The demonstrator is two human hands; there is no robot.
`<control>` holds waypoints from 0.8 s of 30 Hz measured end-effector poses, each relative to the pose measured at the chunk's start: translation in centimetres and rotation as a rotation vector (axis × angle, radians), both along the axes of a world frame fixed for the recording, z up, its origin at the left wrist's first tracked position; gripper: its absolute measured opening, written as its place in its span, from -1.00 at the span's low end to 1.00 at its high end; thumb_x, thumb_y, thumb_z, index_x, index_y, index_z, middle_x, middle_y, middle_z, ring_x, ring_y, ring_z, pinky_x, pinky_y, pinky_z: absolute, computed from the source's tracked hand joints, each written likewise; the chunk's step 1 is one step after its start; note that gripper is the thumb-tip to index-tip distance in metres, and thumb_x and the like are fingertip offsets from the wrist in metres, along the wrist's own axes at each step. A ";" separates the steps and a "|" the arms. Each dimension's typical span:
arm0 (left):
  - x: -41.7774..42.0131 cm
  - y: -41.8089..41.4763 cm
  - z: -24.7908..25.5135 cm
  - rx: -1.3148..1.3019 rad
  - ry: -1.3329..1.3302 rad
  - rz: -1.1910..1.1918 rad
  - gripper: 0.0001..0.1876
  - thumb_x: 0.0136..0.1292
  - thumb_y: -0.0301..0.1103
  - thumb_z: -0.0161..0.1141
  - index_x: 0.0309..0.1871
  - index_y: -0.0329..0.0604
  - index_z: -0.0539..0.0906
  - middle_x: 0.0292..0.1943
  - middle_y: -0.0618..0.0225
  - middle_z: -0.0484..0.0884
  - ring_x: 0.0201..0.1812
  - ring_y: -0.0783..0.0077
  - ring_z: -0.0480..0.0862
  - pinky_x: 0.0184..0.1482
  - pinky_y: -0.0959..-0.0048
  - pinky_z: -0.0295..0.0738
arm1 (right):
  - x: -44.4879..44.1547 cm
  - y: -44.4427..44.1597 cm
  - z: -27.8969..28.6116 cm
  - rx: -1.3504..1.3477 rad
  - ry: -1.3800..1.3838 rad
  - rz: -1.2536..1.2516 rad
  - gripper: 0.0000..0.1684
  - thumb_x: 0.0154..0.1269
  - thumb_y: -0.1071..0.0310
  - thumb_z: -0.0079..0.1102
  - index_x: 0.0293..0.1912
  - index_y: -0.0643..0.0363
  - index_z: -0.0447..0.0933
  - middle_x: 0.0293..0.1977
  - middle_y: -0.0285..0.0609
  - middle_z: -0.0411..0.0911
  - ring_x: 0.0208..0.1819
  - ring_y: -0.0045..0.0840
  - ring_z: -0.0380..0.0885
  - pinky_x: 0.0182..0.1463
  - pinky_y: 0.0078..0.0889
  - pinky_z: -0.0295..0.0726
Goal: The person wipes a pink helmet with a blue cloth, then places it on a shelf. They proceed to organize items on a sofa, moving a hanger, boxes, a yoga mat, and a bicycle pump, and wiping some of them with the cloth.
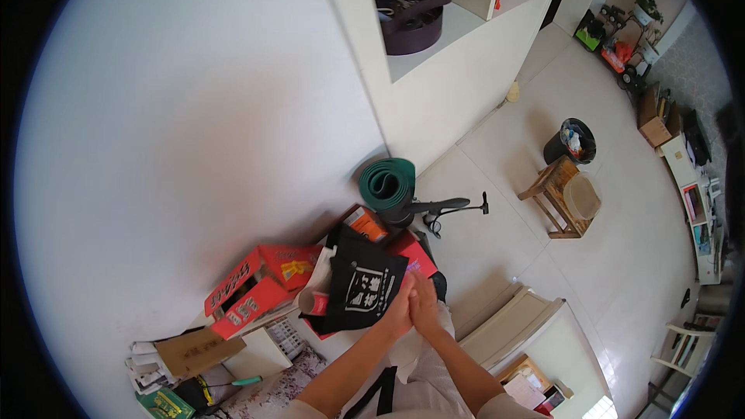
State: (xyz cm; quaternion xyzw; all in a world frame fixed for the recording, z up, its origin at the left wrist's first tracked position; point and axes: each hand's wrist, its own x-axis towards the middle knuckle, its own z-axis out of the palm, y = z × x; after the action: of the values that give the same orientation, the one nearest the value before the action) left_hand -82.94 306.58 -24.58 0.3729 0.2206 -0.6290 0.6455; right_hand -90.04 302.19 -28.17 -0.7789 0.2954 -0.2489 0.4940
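My left hand (399, 308) and my right hand (425, 306) are pressed together in front of my body, palms facing. Whatever may lie between them is hidden. Just beyond and to the left is a black cloth bag (343, 279) with white printing; its edge meets my left hand in the picture, and I cannot tell whether they touch. A red box (416, 253) sits partly behind my fingertips. Beside the bag a rolled paper tube (314, 301) pokes out, next to an opened red carton (256, 288).
A rolled green mat (387, 183) stands at the wall beside a floor pump (442, 206). On the floor are a wooden stool (550, 186) and a black bin (559, 148). A cabinet (448, 99) rises ahead; a glass-topped table (573, 349) is at my right, a brown cardboard box (201, 352) at left.
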 end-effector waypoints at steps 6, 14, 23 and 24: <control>-4.8 12.0 3.6 -0.092 -0.241 -0.288 -0.35 0.26 0.14 -0.04 0.28 -0.09 0.23 0.20 0.41 0.32 0.22 0.52 0.27 0.22 0.45 0.14 | -4.4 9.3 2.2 0.198 0.032 -0.122 -0.64 0.36 0.27 -0.20 -0.03 0.29 0.43 -0.03 0.03 0.41 0.07 -0.14 0.34 0.16 -0.26 0.27; -7.8 33.2 2.7 0.145 -0.030 0.324 -0.56 0.28 0.15 -0.14 -0.13 0.01 0.52 -0.20 0.44 0.58 -0.12 0.48 0.55 -0.07 0.40 0.42 | -4.7 28.6 8.4 0.021 0.122 0.513 -0.61 0.30 0.32 -0.12 0.08 0.28 0.32 0.00 0.08 0.37 0.00 -0.10 0.39 0.07 -0.25 0.37; -13.3 44.3 2.5 0.194 -0.091 0.525 -0.67 0.32 0.04 -0.12 -0.15 0.06 0.52 -0.28 0.53 0.57 -0.25 0.57 0.53 -0.22 0.54 0.41 | -7.6 36.5 5.3 0.226 0.357 0.885 -0.54 0.28 0.21 0.00 0.11 0.24 0.33 -0.04 0.07 0.44 -0.05 -0.21 0.48 -0.01 -0.29 0.44; -14.4 45.4 2.7 0.227 -0.055 0.551 -0.68 0.31 0.03 -0.10 -0.17 0.06 0.52 -0.29 0.52 0.57 -0.25 0.57 0.53 -0.23 0.54 0.41 | -8.3 37.2 5.0 0.260 0.385 0.916 -0.53 0.28 0.19 0.00 0.11 0.23 0.33 -0.04 0.06 0.45 -0.06 -0.23 0.49 -0.01 -0.30 0.45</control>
State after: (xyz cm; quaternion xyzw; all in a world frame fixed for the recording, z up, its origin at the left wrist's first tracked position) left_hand -97.37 351.98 -21.85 0.3858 0.3649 -0.3913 0.7516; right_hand -98.34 339.36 -23.14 -0.7924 0.0377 0.1796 0.5818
